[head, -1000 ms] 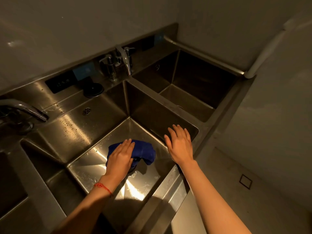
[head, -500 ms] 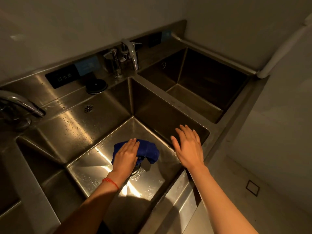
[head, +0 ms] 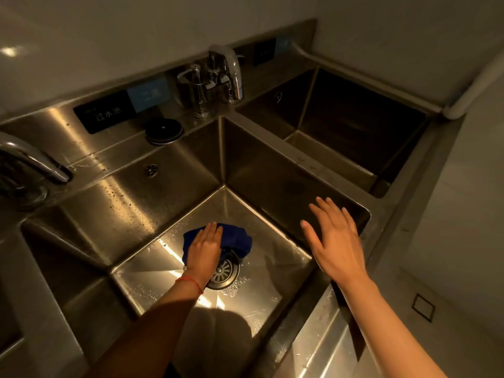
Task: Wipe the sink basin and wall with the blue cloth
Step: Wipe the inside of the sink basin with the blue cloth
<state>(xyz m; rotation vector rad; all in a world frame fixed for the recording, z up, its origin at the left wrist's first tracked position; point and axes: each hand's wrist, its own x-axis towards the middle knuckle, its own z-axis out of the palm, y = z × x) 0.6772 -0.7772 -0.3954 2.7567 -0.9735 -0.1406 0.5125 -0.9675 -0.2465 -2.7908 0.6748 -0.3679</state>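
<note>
Left hand is pressing flat, fingers together, on the blue cloth beside the drain in the wet steel sink basin; right hand is hovering, fingers spread and empty, by the rim, under dim grey walls.

Readable text: black plate on the steel backsplash, at 10 o'clock from the drain, white characters "过水池". Blue label just beside it at 3 o'clock carries pale characters, too blurred to read. Second blue label further along: illegible.
</note>
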